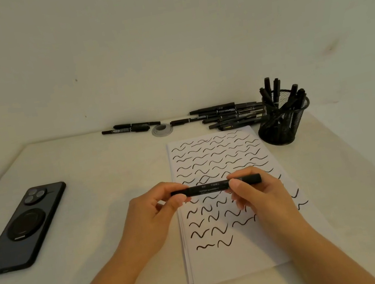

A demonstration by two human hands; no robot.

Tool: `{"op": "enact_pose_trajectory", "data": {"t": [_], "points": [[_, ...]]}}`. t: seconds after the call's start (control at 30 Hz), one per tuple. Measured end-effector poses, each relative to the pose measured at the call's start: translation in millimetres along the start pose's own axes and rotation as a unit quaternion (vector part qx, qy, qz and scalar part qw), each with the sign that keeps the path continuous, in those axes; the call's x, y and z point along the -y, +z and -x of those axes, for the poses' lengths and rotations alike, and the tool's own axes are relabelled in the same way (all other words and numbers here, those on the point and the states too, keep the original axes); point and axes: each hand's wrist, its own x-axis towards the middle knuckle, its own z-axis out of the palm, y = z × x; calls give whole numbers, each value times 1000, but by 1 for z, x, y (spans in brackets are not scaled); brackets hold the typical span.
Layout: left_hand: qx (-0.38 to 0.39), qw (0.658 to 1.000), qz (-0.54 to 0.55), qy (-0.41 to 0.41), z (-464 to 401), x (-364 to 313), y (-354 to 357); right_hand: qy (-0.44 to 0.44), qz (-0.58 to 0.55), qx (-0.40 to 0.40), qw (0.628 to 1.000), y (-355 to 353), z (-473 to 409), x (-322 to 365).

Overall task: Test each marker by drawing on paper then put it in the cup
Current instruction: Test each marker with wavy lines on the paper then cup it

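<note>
Paper [242, 257] mostly filled with squiggles; several markers already in cup [283, 125]. Left hand [153, 210] and right hand [252, 190] pinch one marker [210, 187] level above the paper. A pile [229, 115] waits on the table [112, 230].

Matt black plastic marker [210, 187]; smooth white paper [236, 253]; black wire-mesh metal cup [283, 125]; matt pale desk [101, 172]; phone [22, 228] in a satin black case.
</note>
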Motion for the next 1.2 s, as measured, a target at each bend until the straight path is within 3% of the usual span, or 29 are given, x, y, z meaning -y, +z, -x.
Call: {"op": "enact_pose_trajectory", "data": {"t": [0.17,0.27,0.4,0.53,0.6,0.73,0.87,1.2], "points": [[8,999,-37,33,-22,-23,-2,-31,239,70,968,-27,-13,24],[34,989,-109,89,-43,-45,5,-74,376,113,917,-34,-24,40],[49,967,-178,175,-68,-76,24,-158,491,113,849,-38,-37,58],[50,970,-138,192,-95,-89,38,-179,499,70,845,-55,-53,72],[47,979,-118,160,-113,-86,44,-173,469,23,866,-67,-63,79],[84,972,-205,76,-158,-60,59,-160,354,-109,915,-90,-83,93],[137,946,-289,48,-190,-34,81,-182,282,-187,923,-107,-92,102],[145,905,-390,95,-222,-4,129,-155,324,-218,907,-116,-106,88]]}}
